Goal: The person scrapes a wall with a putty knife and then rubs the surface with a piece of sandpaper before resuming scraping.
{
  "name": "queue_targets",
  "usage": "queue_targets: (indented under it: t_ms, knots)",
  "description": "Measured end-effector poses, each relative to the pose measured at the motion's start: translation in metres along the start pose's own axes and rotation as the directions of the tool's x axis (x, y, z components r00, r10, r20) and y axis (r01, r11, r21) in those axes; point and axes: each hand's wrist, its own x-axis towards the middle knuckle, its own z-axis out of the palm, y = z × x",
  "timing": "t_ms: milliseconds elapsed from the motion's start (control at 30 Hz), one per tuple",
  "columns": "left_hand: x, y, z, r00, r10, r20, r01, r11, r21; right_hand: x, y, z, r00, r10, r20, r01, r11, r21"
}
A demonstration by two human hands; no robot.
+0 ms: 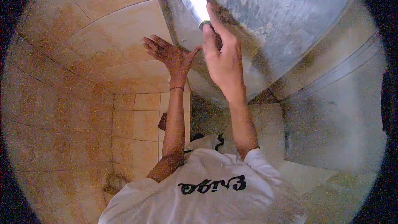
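My right hand [225,56] is wrapped around the handle of a putty knife [195,2], its index finger stretched along toward the blade. The wide metal blade shines brightly and points up and left over a worn grey surface [286,12] with rough, patchy marks. To the left, my left hand [174,60] is open with fingers spread, near the edge where the tiles meet the grey surface. Its thumb reaches toward my right hand. A thin band circles the left wrist.
Beige tiles [120,29] with orange-brown stains cover the left side. A smooth grey wall [331,120] stands at the right. A small dark red-brown object [163,121] shows beside my left forearm, and a rounded object [117,181] lies low at the left.
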Motion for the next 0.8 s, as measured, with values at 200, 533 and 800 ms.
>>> queue_targets:
  t_ms: [200, 533, 800]
  knots:
    - [-0.001, 0.0, 0.003, 0.994, -0.095, 0.048, 0.095, 0.995, -0.005, 0.002, 0.0, 0.003, 0.995, -0.087, -0.054, 0.085, 0.996, -0.034]
    - [-0.001, 0.0, -0.003, 0.996, -0.07, 0.062, 0.071, 0.997, -0.011, -0.005, -0.01, 0.003, 0.99, -0.089, -0.106, 0.083, 0.995, -0.064]
    - [0.002, 0.005, -0.017, 0.997, -0.049, 0.061, 0.05, 0.999, -0.015, -0.013, -0.015, 0.0, 0.998, 0.0, -0.055, 0.002, 1.0, 0.026]
